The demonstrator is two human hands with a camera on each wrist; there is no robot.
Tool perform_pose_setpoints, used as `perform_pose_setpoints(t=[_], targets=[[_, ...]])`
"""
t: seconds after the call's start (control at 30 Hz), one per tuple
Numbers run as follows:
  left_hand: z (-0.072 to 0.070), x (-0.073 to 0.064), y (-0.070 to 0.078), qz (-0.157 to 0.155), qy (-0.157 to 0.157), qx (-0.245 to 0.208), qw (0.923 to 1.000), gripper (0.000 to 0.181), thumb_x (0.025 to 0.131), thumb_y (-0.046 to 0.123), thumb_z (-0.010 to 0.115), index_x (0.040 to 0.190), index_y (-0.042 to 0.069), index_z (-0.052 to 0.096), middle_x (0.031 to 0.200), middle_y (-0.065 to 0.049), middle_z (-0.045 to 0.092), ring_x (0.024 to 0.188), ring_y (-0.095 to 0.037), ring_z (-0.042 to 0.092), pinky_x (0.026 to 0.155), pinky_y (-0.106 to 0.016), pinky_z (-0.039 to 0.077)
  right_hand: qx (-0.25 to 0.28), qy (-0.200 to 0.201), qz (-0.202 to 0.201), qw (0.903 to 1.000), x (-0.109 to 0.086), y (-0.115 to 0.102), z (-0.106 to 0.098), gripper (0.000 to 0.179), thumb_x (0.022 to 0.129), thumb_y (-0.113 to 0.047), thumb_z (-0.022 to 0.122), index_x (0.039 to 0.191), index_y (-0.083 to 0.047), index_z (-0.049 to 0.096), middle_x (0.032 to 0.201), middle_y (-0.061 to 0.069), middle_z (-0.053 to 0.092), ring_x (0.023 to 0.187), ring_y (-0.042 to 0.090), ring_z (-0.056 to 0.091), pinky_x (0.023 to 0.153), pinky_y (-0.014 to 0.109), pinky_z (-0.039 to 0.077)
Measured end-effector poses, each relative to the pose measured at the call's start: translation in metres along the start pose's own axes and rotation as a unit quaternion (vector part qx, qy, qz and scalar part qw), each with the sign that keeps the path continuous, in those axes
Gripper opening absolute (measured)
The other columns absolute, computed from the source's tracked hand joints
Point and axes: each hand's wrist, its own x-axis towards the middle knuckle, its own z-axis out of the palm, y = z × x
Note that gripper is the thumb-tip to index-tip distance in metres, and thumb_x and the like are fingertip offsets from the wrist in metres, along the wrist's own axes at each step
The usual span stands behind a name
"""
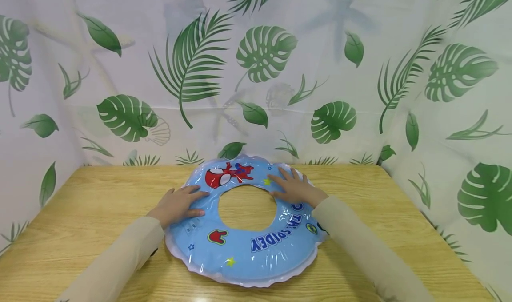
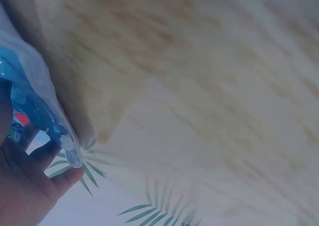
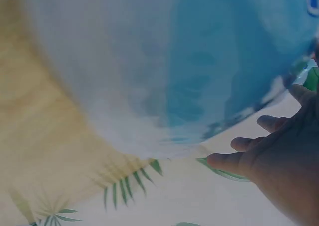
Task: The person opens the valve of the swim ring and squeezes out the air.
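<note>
Your sleeves [image 1: 116,257] are flanking the swim ring [image 1: 208,251] sitting on the table [image 1: 356,184]; left hand [image 1: 178,204] and right hand [image 1: 296,190] are resting spread atop it, clasping nothing; uneven pressing could be skewing it.

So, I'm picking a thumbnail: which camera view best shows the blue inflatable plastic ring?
The head view: the blue inflatable plastic ring appears nearly whole, its round shape and lettering clear. The left wrist view catches only a strip at left; the right wrist view, a large blurred section.
</note>
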Motion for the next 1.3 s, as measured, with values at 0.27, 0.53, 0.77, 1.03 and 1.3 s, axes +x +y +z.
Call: perform_pose_setpoints(t=[0.27,0.53,0.77,1.03,1.3], targets=[[0.0,0.0,0.0,0.003,0.004,0.007,1.0,0.06,0.081,0.047,0.061,0.133,0.021,0.047,0.14,-0.016,0.041,0.127,-0.042,0.038,0.098,-0.066,0.026,0.01,0.012,-0.016,0.9998,0.002,0.017,0.03,0.069,0.087,-0.067,0.031,0.145,-0.04,0.008,0.155,0.005,-0.011,0.136,0.049,-0.007,0.099,0.073,0.003],[-0.002,0.001,0.002,0.0,0.003,0.017,0.9998,0.061,0.081,0.047,0.062,0.134,0.021,0.046,0.14,-0.016,0.042,0.126,-0.043,0.037,0.099,-0.064,0.027,0.011,-0.004,-0.015,0.9998,0.001,0.016,0.035,0.067,0.089,-0.065,0.029,0.146,-0.036,0.009,0.155,0.005,-0.007,0.137,0.048,-0.008,0.1,0.072,-0.002],[-0.008,0.002,0.005,0.007,0.005,0.045,0.9989,0.06,0.08,0.047,0.064,0.131,0.02,0.049,0.135,-0.016,0.047,0.122,-0.043,0.041,0.1,-0.061,0.029,0.025,-0.018,-0.005,0.9995,0.002,0.017,0.038,0.068,0.086,-0.07,0.024,0.145,-0.041,0.007,0.155,0.001,-0.009,0.137,0.044,-0.015,0.101,0.069,-0.008],[-0.009,0.001,0.02,0.037,0.057,0.058,0.996,0.052,0.079,0.036,0.07,0.125,0.017,0.055,0.127,-0.012,0.054,0.119,-0.035,0.047,0.102,-0.056,0.032,0.03,-0.01,-0.006,0.9995,0.004,0.02,0.042,0.068,0.086,-0.07,0.025,0.145,-0.041,0.008,0.155,-0.001,-0.008,0.137,0.042,-0.016,0.1,0.069,-0.009],[0.0,-0.006,0.067,0.138,0.099,0.001,0.9854,0.04,0.087,0.024,0.061,0.125,0.014,0.054,0.127,-0.009,0.055,0.117,-0.029,0.05,0.101,-0.047,0.036,0.022,-0.026,0.0,0.9994,0.003,0.017,0.039,0.067,0.086,-0.07,0.022,0.145,-0.042,0.006,0.155,0.001,-0.009,0.137,0.043,-0.016,0.101,0.068,-0.01]])
